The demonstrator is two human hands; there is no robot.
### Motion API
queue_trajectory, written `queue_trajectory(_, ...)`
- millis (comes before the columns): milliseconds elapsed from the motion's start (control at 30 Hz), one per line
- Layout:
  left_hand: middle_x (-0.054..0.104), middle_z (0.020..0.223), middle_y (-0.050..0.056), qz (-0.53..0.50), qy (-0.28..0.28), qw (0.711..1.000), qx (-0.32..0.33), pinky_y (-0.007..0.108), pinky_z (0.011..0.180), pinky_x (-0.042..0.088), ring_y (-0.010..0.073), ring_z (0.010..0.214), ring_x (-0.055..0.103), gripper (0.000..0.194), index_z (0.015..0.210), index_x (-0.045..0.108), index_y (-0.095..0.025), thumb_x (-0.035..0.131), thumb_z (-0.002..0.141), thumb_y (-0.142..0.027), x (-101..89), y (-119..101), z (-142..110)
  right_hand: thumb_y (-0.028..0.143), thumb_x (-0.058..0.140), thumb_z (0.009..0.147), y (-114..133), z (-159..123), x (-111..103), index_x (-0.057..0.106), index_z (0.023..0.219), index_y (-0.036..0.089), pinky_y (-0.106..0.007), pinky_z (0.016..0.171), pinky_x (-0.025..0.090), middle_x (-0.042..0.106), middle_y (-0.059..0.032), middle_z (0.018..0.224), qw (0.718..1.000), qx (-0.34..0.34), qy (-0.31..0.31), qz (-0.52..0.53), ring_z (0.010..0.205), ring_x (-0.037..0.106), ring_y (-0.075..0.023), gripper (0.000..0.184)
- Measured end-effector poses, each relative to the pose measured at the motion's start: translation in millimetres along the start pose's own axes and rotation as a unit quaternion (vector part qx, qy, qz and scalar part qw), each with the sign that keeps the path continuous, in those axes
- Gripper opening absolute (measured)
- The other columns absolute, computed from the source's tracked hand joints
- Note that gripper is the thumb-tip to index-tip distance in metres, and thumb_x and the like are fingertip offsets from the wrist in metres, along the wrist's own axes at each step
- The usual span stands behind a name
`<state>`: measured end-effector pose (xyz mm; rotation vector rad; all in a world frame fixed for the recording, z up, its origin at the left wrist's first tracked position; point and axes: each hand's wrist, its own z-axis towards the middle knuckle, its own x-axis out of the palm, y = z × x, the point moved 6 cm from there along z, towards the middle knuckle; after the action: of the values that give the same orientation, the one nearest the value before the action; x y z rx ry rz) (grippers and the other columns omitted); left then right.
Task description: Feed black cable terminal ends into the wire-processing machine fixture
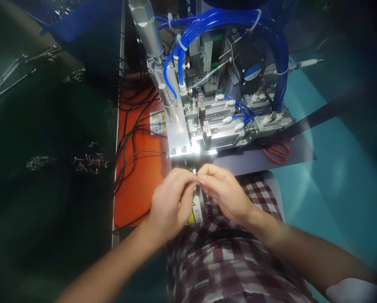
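My left hand (172, 200) and my right hand (224, 189) meet at the front edge of a metal machine (221, 141), fingertips almost touching. Both hands are closed in a pinch. Whatever lies between the fingertips is too small or too covered to name. Just behind them, a bright spot of light falls on the machine's metal plate (179, 145). A label with a yellow warning mark (194, 212) shows below the fingers, partly hidden by my left hand.
Black cables (128, 143) run over the orange board (140, 176) at the left. Small loose parts (92, 162) lie on the dark green surface, below a blue bin (74, 21). Thick blue air tubes (226, 17) arch over the machine. Red-handled scissors or pliers (278, 152) lie right.
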<state>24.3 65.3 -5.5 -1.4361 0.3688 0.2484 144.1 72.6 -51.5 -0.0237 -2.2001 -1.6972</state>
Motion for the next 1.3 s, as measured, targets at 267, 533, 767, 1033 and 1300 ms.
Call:
queue_trajectory(267,0.036,0.039,-0.010,-0.286,0.196,0.869,-0.352,0.017,0.036,0.020,0.0039,0.034,0.022,0.019,0.075,0.053,-0.017,0.060,0.083,-0.032,16.8,26.8,-2.6,0.025,0.054,0.087,6.6,-4.0,-1.5,0.049,0.069,0.018,-0.023,0.049,0.031,0.042,0.0053,0.059,0.996,-0.036,0.007,-0.080,0.051,0.036,-0.0085,0.020)
queue_trajectory(533,0.060,0.080,0.000,0.156,0.085,0.984,0.002,0.023,0.063,0.046,0.0119,0.070,0.056,0.005,0.087,0.060,-0.018,0.056,0.088,-0.019,-11.5,11.1,4.8,0.025,0.055,0.085,-0.8,8.3,-14.1,0.049,0.068,0.018,-0.022,0.045,0.027,0.041,0.0064,0.057,0.997,-0.023,-0.025,-0.067,0.049,0.033,-0.0072,0.019)
queue_trajectory(767,0.056,0.083,0.003,0.274,0.084,0.938,0.195,0.022,0.064,0.047,0.0121,0.072,0.057,0.022,0.104,0.064,-0.014,0.046,0.091,-0.011,-7.6,21.5,1.4,0.025,0.055,0.084,-16.6,19.1,-17.6,0.049,0.068,0.018,-0.022,0.048,0.030,0.042,0.0053,0.059,0.993,-0.030,-0.048,-0.103,0.052,0.035,-0.0083,0.019)
queue_trajectory(1033,0.055,0.086,0.003,0.263,0.121,0.936,0.199,0.019,0.063,0.049,0.0109,0.073,0.058,0.031,0.113,0.063,-0.013,0.046,0.088,-0.005,-10.0,28.5,4.7,0.026,0.053,0.087,-19.3,23.2,-17.4,0.050,0.070,0.019,-0.024,0.055,0.035,0.045,0.0031,0.064,0.991,-0.045,-0.048,-0.121,0.059,0.041,-0.0109,0.019)
queue_trajectory(1300,0.052,0.083,0.003,0.296,0.137,0.921,0.214,0.020,0.053,0.044,0.0111,0.064,0.053,0.036,0.116,0.063,-0.013,0.044,0.086,-0.004,-7.3,31.2,5.1,0.024,0.052,0.089,-22.7,21.0,-19.9,0.050,0.071,0.019,-0.026,0.057,0.035,0.045,0.0024,0.066,0.988,-0.057,-0.042,-0.140,0.063,0.042,-0.0124,0.018)
